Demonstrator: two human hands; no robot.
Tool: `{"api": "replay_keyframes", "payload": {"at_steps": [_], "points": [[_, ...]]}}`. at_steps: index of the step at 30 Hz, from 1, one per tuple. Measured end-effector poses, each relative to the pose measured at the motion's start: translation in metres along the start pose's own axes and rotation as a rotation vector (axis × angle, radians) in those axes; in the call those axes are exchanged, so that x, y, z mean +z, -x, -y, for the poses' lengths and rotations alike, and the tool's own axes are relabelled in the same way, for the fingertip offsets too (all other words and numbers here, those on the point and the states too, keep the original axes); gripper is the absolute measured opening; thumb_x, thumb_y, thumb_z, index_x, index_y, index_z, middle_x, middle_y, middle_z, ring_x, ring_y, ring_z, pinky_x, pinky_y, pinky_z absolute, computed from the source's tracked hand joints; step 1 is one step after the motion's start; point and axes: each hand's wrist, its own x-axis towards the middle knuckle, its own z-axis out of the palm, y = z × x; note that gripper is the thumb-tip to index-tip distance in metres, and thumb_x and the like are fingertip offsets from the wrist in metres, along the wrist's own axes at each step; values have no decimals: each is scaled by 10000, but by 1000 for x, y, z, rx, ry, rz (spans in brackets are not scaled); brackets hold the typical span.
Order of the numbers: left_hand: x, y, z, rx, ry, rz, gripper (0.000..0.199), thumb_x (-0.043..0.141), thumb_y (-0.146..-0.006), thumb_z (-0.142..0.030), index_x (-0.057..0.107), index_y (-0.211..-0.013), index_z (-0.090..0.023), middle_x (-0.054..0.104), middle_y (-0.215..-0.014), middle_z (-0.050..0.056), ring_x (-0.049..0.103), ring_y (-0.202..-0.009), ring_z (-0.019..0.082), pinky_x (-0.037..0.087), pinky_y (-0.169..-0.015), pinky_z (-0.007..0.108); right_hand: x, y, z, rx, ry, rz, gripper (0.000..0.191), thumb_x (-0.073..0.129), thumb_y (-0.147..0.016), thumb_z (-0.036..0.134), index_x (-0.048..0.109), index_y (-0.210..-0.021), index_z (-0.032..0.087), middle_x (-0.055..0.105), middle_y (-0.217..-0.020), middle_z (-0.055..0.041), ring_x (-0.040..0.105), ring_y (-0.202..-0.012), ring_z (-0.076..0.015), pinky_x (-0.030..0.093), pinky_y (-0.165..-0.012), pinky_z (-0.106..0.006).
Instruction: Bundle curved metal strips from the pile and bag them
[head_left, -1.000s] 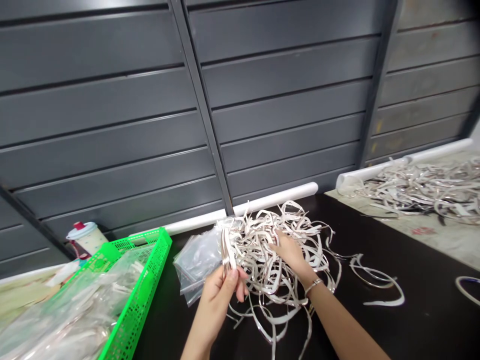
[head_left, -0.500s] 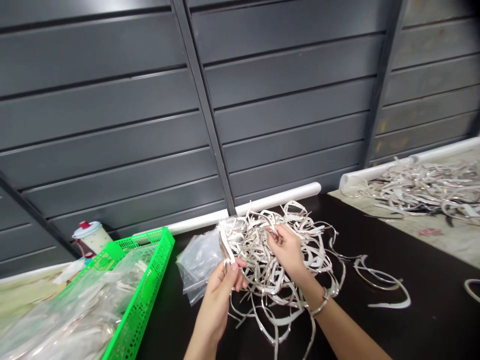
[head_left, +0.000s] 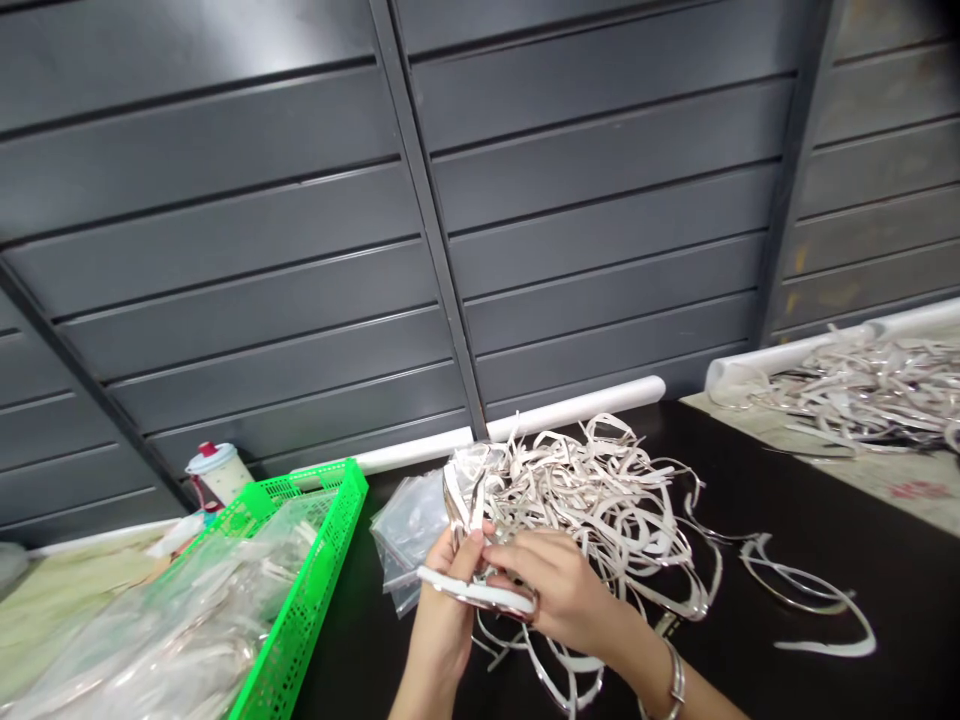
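A single silvery-white strip (head_left: pixel 477 592) has been drawn out from the tangled pile of strips (head_left: pixel 600 500) on the dark bench (head_left: pixel 757 470). It is now pinched across the front of the pile, closed on by both the left hand (head_left: pixel 442 610) and the right hand (head_left: pixel 562 590), with a clear plastic bag (head_left: pixel 409 525) just behind.
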Motion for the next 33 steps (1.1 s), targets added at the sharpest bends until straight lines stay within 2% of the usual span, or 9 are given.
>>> {"api": "replay_keyframes", "payload": {"at_steps": [3, 6, 8, 10, 12, 17, 19, 26, 33], "points": [[-3, -2, -1, 121, -78, 0, 333, 744, -645, -425, 658, -771, -129, 565, -590, -8, 487, -510, 99, 380, -485, 201, -9, -3, -3, 75, -127, 25, 117, 566, -845, 234, 655, -906, 188, 632, -677, -22, 553, -584, -144, 420, -548, -267], [-4, -1, -3, 215, -148, 20, 292, 709, -698, -410, 680, -794, -136, 637, -692, 30, 568, -679, 161, 448, -657, 247, -18, -4, -12, 259, -251, -97, 130, 592, -818, 249, 643, -714, 189, 599, -596, -5, 520, -516, -128, 396, -487, -248], [-3, 1, -4, 234, -171, 31, 287, 685, -727, -403, 687, -843, -141, 678, -777, 56, 601, -807, 206, 448, -790, 295, -24, -4, -18, 434, -367, -135, 86, 617, -791, 266, 631, -750, 191, 616, -648, -10, 567, -570, -144, 442, -531, -253], [-2, 2, -5, 235, -190, 70, 272, 666, -752, -386, 690, -873, -143, 694, -833, 71, 607, -874, 224, 427, -862, 321, -28, -5, -20, 558, -536, -78, 160, 617, -787, 309, 606, -897, 194, 640, -769, -29, 616, -665, -168, 485, -599, -270], [-2, 2, -5, 246, -201, 117, 250, 650, -774, -363, 688, -892, -146, 697, -881, 77, 607, -899, 224, 419, -885, 325, -30, -6, -19, 592, -645, 14, 200, 544, -844, 347, 564, -970, 194, 638, -829, -43, 625, -717, -172, 493, -623, -274], [-3, 4, -1, 280, -226, 116, 253, 624, -805, -330, 655, -993, -161, 685, -962, 70, 608, -913, 203, 434, -875, 303, -26, -9, -6, 371, -366, 43, 268, 410, -926, 267, 558, -717, 190, 544, -715, -25, 541, -686, -145, 437, -634, -261], [-3, 6, 1, 273, -226, 119, 272, 614, -815, -327, 636, -1035, -169, 678, -987, 67, 609, -908, 196, 440, -872, 302, -23, -10, -1, 295, -320, 47, 239, 422, -924, 233, 572, -744, 185, 536, -747, -29, 527, -695, -141, 433, -645, -256], [-3, 8, 6, 232, -124, 202, 310, 598, -825, -350, 637, -1059, -151, 672, -1014, 95, 596, -961, 226, 443, -900, 350, -18, -9, 2, 232, -262, 127, 191, 435, -915, 167, 597, -816, 187, 557, -826, -34, 540, -771, -143, 444, -709, -240], [-7, 5, 1, 291, -391, 279, 297, 584, -827, -360, 636, -1025, -145, 668, -952, 77, 592, -870, 203, 458, -813, 303, -17, -5, 1, 68, 58, 123, 266, 384, -928, 164, 581, -749, 169, 550, -729, -32, 495, -652, -144, 391, -596, -250]]}}
